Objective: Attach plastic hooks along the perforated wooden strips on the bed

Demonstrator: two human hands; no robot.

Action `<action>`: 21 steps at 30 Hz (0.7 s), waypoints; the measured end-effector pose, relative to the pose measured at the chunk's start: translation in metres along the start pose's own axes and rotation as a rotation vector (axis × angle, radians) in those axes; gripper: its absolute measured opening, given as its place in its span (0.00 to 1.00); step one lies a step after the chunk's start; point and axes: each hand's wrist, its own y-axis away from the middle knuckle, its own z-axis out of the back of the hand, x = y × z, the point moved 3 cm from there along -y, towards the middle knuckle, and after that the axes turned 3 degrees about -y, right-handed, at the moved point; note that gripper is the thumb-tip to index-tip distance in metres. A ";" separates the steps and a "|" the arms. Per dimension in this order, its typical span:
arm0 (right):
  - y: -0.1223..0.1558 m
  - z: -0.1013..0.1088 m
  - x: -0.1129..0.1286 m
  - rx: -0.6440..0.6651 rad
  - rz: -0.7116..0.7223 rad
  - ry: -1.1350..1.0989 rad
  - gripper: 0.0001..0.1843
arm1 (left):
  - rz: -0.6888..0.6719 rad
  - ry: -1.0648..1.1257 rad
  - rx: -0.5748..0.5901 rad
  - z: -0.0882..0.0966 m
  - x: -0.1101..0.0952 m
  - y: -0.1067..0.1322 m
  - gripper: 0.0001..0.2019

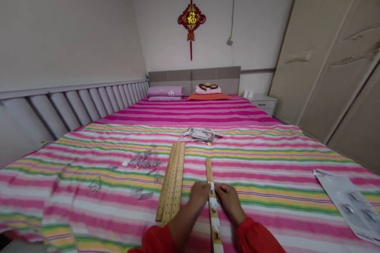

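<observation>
A narrow wooden strip (209, 170) lies lengthwise on the striped bedspread, in front of me. Along it sit several white-backed pieces with metal hooks, among them one hook (213, 204) nearer me and another hook (215, 225) below that. My left hand (199, 193) is closed in a pinch at the left side of the uppermost white hook (211, 186). From the right, my right hand (229, 198) pinches the same hook, fingertips against the strip's edge. The fingers hide part of that piece. Left of the hands, perforated wooden strips (173, 182) lie side by side.
Small clear packets (145, 160) are scattered left of the strips. A clear bag of parts (199, 134) lies beyond them. At the right rests a plastic package (350, 205) with metal pieces. A slatted rail (89, 101) borders the bed; folded bedding (165, 91) sits at the headboard.
</observation>
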 end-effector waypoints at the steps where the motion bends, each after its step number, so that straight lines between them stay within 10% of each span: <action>1: 0.003 0.000 0.001 0.003 0.003 0.006 0.12 | 0.009 0.007 0.002 0.000 0.000 0.004 0.16; 10: 0.011 0.004 0.000 -0.021 -0.048 -0.029 0.15 | 0.017 0.102 0.058 0.035 -0.022 0.017 0.10; 14: 0.014 0.007 -0.002 0.002 -0.101 -0.084 0.18 | -0.167 0.206 -0.048 0.119 -0.021 0.010 0.16; 18: 0.016 0.008 -0.002 -0.006 -0.116 -0.065 0.21 | -0.160 -0.121 -0.553 0.238 0.013 -0.007 0.14; 21: 0.015 0.008 -0.002 -0.021 -0.110 -0.046 0.22 | -0.053 -0.254 -0.704 0.305 0.047 -0.017 0.13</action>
